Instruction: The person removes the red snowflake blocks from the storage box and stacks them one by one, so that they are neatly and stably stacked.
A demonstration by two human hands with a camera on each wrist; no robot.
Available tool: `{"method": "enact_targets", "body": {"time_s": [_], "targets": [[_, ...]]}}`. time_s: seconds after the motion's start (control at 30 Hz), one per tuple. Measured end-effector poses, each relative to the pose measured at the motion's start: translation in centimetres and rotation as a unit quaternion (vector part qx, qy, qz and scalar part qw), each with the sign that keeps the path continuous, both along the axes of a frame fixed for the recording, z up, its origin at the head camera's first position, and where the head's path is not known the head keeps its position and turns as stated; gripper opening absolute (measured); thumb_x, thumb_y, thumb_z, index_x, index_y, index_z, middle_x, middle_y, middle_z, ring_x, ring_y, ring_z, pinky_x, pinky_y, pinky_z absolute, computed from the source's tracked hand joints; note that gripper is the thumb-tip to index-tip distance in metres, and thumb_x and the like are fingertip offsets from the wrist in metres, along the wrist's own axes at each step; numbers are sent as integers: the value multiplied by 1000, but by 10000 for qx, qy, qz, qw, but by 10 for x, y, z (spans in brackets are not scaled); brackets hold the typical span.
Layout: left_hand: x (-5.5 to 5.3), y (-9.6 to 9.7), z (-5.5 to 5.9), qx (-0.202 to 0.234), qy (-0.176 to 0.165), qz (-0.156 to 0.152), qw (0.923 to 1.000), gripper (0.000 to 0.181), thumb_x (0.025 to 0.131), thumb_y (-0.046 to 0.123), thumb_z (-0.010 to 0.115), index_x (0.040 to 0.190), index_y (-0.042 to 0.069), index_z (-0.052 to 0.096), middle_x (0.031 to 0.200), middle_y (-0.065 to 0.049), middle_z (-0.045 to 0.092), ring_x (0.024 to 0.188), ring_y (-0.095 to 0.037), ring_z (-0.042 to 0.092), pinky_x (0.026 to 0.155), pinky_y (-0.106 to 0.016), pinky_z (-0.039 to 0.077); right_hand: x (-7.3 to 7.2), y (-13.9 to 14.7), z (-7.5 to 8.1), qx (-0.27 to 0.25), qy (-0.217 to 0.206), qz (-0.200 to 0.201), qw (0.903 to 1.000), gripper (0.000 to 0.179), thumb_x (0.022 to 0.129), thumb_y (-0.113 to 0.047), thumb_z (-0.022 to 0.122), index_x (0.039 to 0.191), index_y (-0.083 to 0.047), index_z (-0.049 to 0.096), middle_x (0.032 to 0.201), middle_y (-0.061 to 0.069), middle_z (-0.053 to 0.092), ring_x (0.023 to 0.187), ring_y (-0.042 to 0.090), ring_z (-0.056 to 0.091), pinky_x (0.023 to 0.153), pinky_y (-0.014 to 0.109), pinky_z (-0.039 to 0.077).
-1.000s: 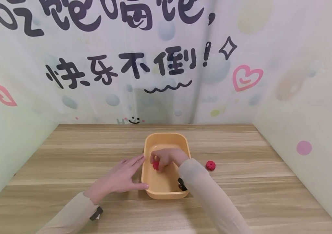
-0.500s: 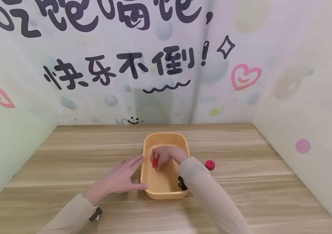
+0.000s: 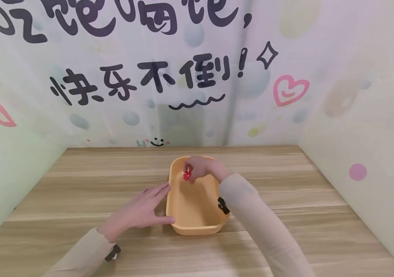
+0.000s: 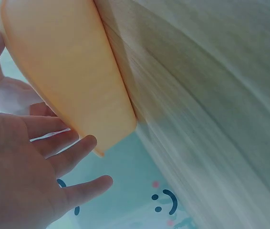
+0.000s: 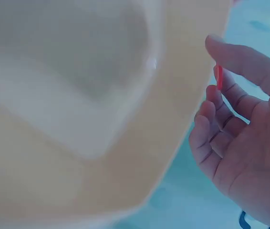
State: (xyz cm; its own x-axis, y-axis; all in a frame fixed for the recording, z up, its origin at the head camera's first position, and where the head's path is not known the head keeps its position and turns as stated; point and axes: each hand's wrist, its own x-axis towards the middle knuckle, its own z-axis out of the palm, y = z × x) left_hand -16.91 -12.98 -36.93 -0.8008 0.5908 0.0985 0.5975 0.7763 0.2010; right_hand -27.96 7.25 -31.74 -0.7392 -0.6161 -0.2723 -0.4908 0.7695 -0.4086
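Observation:
In the head view, a yellow-orange rectangular tray (image 3: pixel 192 207) with rounded corners stands on the table. Over its far end my right hand (image 3: pixel 202 167) pinches a small red notched disc (image 3: pixel 187 176). The right wrist view shows the thin edge of the red disc (image 5: pixel 219 77) between thumb and fingertips of the right hand (image 5: pixel 249 119), beside the tray wall (image 5: pixel 182 95). My left hand (image 3: pixel 145 207) lies spread at the tray's left side, fingertips and thumb touching the rim. Close up, the left hand (image 4: pixel 35 167) has its fingers extended along the tray's outer wall (image 4: pixel 68 71).
The wood-grain table (image 3: pixel 96 184) runs back to a printed wall curtain (image 3: pixel 131 77) with dark writing. Side walls close it in left and right. The right sleeve (image 3: pixel 262 219) crosses over the tray's right rim, with a black wrist mount (image 3: pixel 223 206) below it.
My right hand has risen from the tray's middle toward its far end, bringing the red disc along. A second red disc right of the tray is now hidden behind the sleeve. The left hand stays.

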Motion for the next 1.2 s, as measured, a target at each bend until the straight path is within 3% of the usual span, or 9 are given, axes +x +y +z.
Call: {"method": "enact_targets", "body": {"time_s": [0.13, 0.3, 0.73, 0.97, 1.2], "targets": [[1, -1, 1, 10, -43, 19, 10000, 91, 74, 64, 52, 136, 0, 31, 140, -11, 27, 122, -26, 32, 95, -51, 25, 1, 7, 8, -94, 229, 1, 9997, 29, 69, -8, 73, 91, -9, 54, 83, -1, 52, 78, 16, 48, 66, 24, 42], [2, 0, 1, -19, -35, 44, 10000, 92, 74, 65, 51, 136, 1, 30, 140, -11, 26, 123, -26, 31, 96, -50, 24, 1, 21, 8, -318, 358, 286, 9984, 28, 70, -6, 71, 92, -7, 54, 83, 0, 52, 78, 17, 47, 68, 25, 42], [1, 0, 1, -42, -91, 65, 9999, 91, 74, 63, 52, 136, 0, 29, 141, -11, 26, 123, -27, 30, 96, -50, 23, 7, 51, -10, -816, 776, 874, 9898, 30, 70, -8, 71, 93, -6, 52, 85, 1, 49, 79, 18, 46, 66, 26, 40], [1, 0, 1, -12, -121, 56, 9999, 91, 74, 63, 52, 136, 0, 29, 141, -11, 26, 123, -27, 30, 96, -50, 23, 12, 66, -14, -1198, 821, 992, 9844, 32, 70, -7, 71, 95, -5, 52, 87, 1, 49, 79, 20, 46, 66, 27, 40], [0, -1, 0, 17, -60, 11, 10000, 92, 74, 64, 52, 136, 0, 29, 141, -11, 25, 124, -26, 29, 96, -50, 23, 18, 86, -16, -1406, 946, 865, 9817, 32, 69, -8, 72, 94, -7, 52, 85, -1, 48, 78, 16, 46, 66, 27, 41]]}}
